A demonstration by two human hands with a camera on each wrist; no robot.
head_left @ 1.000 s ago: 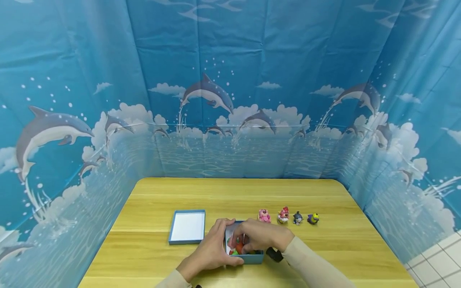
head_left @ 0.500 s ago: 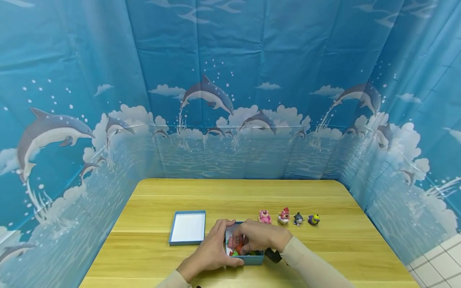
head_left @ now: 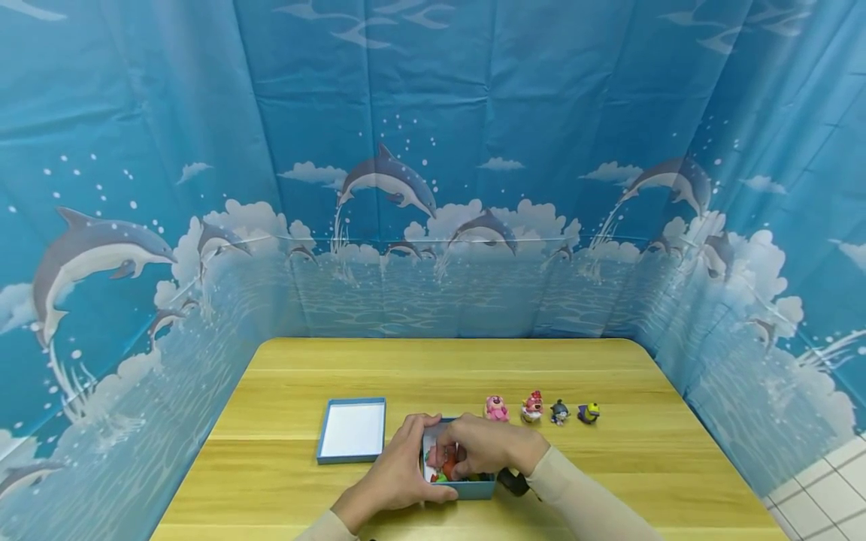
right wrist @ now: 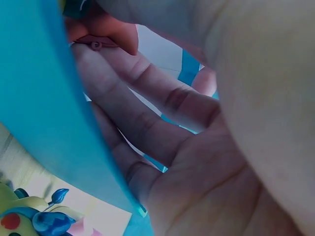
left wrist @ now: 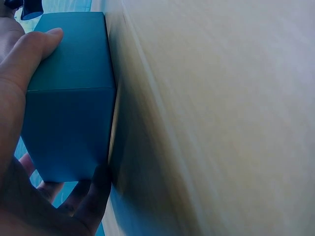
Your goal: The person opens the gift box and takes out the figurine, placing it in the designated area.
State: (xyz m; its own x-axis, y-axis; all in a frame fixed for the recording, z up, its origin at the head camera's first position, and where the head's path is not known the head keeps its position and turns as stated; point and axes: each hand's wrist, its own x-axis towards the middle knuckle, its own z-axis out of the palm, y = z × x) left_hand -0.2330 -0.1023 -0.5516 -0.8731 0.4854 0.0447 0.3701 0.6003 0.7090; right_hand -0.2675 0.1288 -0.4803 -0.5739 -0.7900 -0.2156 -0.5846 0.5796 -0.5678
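My left hand grips a blue box by its left end. In the left wrist view, the thumb lies on one wall of the box and the fingers curl round the far end. My right hand reaches down inside the box, fingers bent. Between its thumb and fingertips is an orange-red toy figure, partly hidden by the hand. Bright green and red toy parts show beside it at the bottom of the box.
A shallow blue lid with a white inside lies left of the box. Behind and right of the box stand a pink bear figure, a red-hatted pink figure, a dark-haired figure and a yellow-green figure.
Both hands and the box keep nearly the same place. The right fingers stay down in the box around the orange-red toy figure; the head view shifts slightly.
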